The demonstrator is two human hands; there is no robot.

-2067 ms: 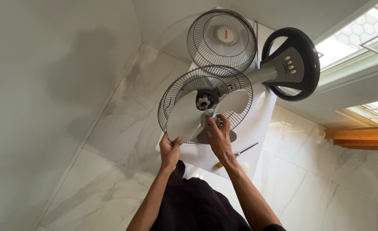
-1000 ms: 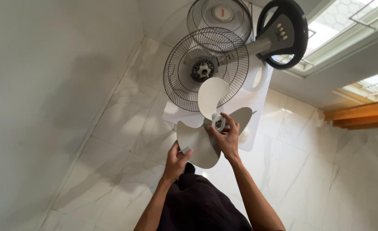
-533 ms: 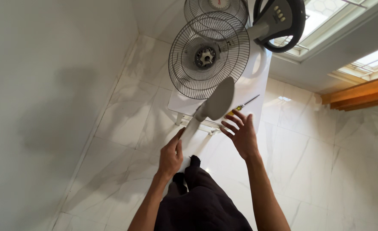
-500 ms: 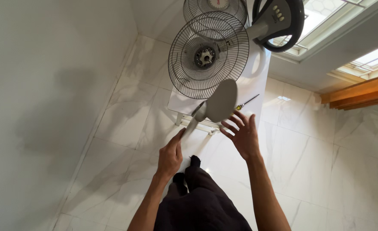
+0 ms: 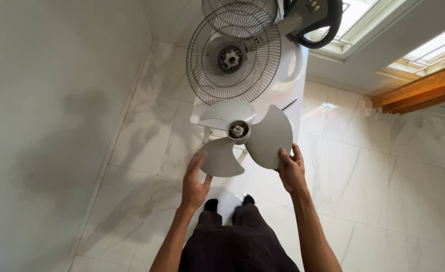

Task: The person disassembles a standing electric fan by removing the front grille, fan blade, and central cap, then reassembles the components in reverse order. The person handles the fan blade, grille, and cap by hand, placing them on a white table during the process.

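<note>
- Two hands share the grey fan blade (image 5: pixel 245 136), held in the air over the white table's (image 5: pixel 293 85) near edge.
- Left hand (image 5: pixel 195 181) cups one lobe loosely; it may slip.
- Right hand (image 5: pixel 291 171) pinches another; tilting could knock the rear grille (image 5: pixel 232 53).

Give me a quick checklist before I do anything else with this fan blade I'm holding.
1. Right hand grips one lobe of the fan blade: ok.
2. Left hand on the lower lobe: touching, firm grip cannot tell.
3. Blade apart from the wire guard: ok.
4. Motor hub bare and facing you: ok.
5. Blade's centre hole free of cracks: cannot tell.
6. Screwdriver on the white sheet: partly hidden by the blade.
</note>
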